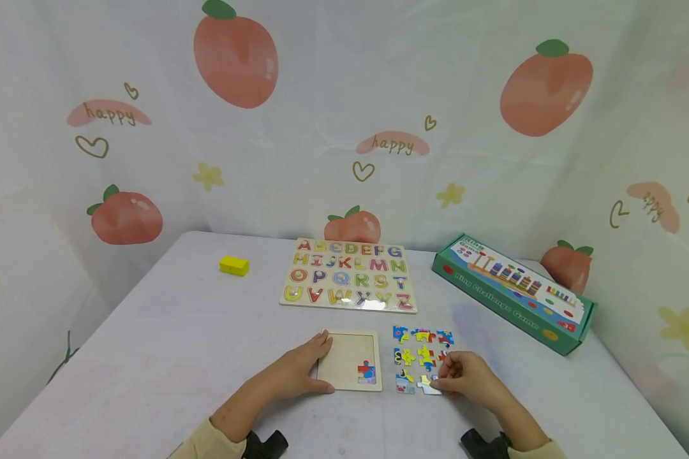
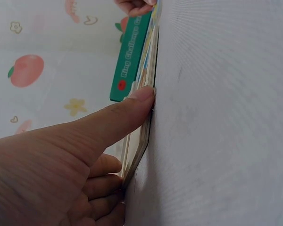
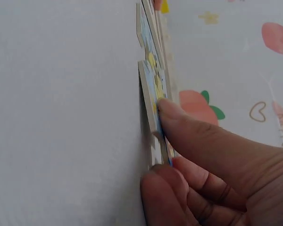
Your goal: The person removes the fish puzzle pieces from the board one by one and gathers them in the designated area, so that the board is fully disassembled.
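A square wooden puzzle tray (image 1: 344, 357) lies on the table with one red and blue puzzle piece (image 1: 367, 373) in its lower right corner. My left hand (image 1: 296, 368) grips the tray's left side, thumb at the near corner and fingers along the far part. In the left wrist view the thumb (image 2: 127, 110) presses on the tray's edge. To the tray's right, several colourful puzzle pieces (image 1: 404, 357) lie in rows. My right hand (image 1: 469, 380) pinches a puzzle piece (image 3: 148, 94) in the nearest row, which looks slightly tilted. The hand partly hides the pieces around it.
Behind the tray lies a wooden alphabet board (image 1: 347, 277). A green game box (image 1: 511, 293) sits at an angle at the back right. A small yellow block (image 1: 233, 266) stands at the back left. A printed curtain (image 1: 321, 83) hangs behind the table.
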`<state>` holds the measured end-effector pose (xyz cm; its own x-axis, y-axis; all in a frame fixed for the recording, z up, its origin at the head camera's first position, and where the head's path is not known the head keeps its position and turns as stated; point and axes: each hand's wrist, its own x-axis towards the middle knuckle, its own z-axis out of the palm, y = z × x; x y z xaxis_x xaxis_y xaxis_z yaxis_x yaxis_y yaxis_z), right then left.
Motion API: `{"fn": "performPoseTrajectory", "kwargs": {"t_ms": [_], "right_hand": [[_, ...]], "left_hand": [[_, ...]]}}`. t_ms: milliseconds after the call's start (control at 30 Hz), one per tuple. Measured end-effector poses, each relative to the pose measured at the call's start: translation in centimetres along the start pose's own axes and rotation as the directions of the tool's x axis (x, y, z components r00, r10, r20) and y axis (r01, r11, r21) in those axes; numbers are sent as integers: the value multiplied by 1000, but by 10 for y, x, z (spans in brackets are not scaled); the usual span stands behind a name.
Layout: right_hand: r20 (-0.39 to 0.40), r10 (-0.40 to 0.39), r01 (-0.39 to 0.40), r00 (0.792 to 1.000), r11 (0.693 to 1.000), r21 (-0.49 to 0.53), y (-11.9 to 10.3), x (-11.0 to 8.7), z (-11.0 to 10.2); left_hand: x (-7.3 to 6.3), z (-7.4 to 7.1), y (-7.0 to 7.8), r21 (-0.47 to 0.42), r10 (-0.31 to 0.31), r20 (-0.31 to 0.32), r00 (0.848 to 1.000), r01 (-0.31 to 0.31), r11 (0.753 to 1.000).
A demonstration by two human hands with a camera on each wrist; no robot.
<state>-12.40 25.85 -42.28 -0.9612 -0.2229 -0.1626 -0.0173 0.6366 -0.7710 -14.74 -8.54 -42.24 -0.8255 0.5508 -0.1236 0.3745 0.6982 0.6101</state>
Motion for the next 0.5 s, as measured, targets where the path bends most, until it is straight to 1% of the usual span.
{"fn": "performPoseTrajectory", "kwargs": {"t_ms": [167,300,500], "right_hand": [[-53,8,-12,999,997,-71,-3,2,2],[-39,9,-12,999,997,-76,-4,2,1],[-15,25,-25,1000,999,-48,-8,-2,-2]], "left_hand": [[0,-1,-1,2,-3,-4,1000,3,1000],[0,-1,-2,10,-9,-2,1000,9,1000],[0,-1,-1,13,9,5,1000,-9,1000]]}}
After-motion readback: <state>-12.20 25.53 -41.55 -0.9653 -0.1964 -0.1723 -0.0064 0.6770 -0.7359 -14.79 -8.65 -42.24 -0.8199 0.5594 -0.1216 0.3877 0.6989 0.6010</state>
